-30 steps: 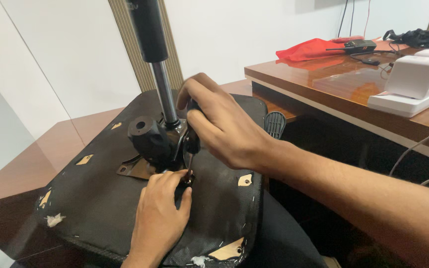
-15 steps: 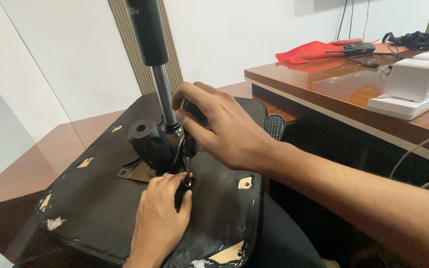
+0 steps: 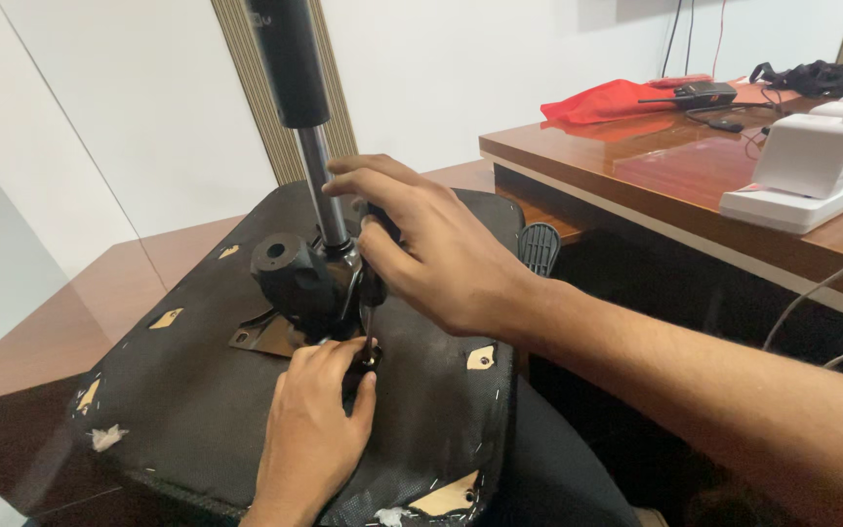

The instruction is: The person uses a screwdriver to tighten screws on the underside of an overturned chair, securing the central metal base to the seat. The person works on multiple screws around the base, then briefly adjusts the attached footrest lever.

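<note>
Head view | right hand [image 3: 441, 259] grasps screwdriver [image 3: 371, 293] | left hand [image 3: 314, 429] fingers pinch at tip | risk: tip slips off the screw, jabs fingers.

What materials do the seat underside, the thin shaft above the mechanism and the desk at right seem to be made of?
Seat underside: black fabric cover, torn in spots where pale board, probably plywood, shows through.
Shaft: polished metal, likely steel; it is bright and reflective below a matte black cylinder.
Desk: reddish-brown wood or veneer with a glossy varnish; it mirrors the red cloth.
</note>
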